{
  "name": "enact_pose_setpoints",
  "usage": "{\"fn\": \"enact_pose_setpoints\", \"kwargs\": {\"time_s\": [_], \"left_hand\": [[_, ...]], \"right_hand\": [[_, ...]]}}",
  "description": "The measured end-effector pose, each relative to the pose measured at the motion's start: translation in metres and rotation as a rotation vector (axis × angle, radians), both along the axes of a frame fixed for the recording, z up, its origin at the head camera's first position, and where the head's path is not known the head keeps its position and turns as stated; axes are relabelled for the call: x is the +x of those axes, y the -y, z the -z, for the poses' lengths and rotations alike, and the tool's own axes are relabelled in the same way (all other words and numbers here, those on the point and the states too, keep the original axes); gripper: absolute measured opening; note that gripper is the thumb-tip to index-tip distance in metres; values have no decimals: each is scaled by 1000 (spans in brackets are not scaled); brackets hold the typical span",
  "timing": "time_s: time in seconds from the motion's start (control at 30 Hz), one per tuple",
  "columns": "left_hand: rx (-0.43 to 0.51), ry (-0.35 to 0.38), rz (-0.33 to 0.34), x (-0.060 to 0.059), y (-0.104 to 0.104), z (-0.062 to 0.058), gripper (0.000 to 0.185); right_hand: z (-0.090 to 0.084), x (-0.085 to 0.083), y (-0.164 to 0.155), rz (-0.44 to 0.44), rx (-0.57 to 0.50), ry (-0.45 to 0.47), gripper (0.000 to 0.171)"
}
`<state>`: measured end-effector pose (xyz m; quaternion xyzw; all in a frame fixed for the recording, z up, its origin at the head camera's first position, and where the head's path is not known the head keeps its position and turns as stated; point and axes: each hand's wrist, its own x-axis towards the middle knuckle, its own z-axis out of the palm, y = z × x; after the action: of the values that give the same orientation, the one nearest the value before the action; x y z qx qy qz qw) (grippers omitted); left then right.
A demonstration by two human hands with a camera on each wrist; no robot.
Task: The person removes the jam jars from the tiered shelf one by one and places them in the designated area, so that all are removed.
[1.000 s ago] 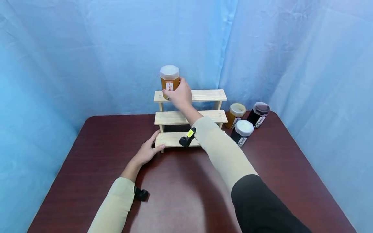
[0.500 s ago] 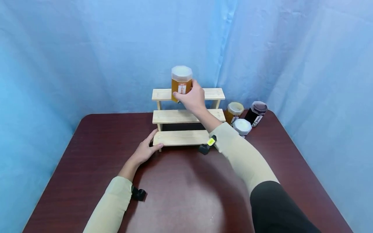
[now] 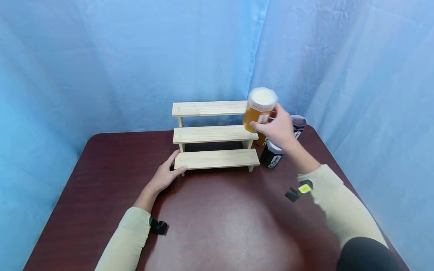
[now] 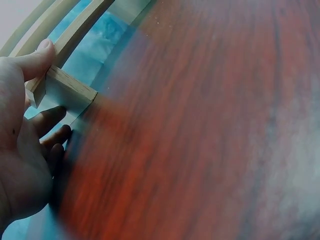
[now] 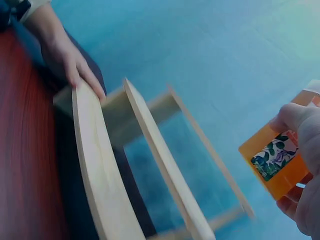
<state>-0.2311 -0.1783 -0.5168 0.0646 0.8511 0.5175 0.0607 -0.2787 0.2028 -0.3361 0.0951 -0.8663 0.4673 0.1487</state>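
Note:
A three-step wooden display shelf (image 3: 217, 158) stands at the back of the table. My left hand (image 3: 163, 177) grips the left end of its lowest step. In the left wrist view the thumb lies over the plank (image 4: 80, 32) and the fingers curl below it. My right hand (image 3: 276, 126) holds a white-lidded jar (image 3: 256, 114) with amber contents in the air, slightly tilted, overlapping the shelf's right end. The right wrist view shows the thumb and fingers around this orange jar (image 5: 272, 162), with a flowered label on it.
A dark jar (image 3: 272, 155) with a white lid stands right of the shelf. Behind it are another dark jar (image 3: 298, 124) and an amber jar (image 3: 261, 140), mostly hidden by the held one. Blue curtains (image 3: 135, 56) hang behind the table (image 3: 210, 218).
My right hand has carried the amber jar from above the top step's left end to the right end, somewhat lower. The left hand has kept its grip on the shelf.

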Motion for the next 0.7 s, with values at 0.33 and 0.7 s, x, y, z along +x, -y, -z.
{"fn": "enact_pose_setpoints", "kwargs": {"time_s": [0.33, 0.7], "left_hand": [[-5, 1, -2, 7, 5, -2, 87], [2, -10, -4, 8, 6, -2, 85]], "right_hand": [[17, 18, -111, 138, 128, 81, 74], [55, 15, -173, 166, 213, 186, 76]]}}
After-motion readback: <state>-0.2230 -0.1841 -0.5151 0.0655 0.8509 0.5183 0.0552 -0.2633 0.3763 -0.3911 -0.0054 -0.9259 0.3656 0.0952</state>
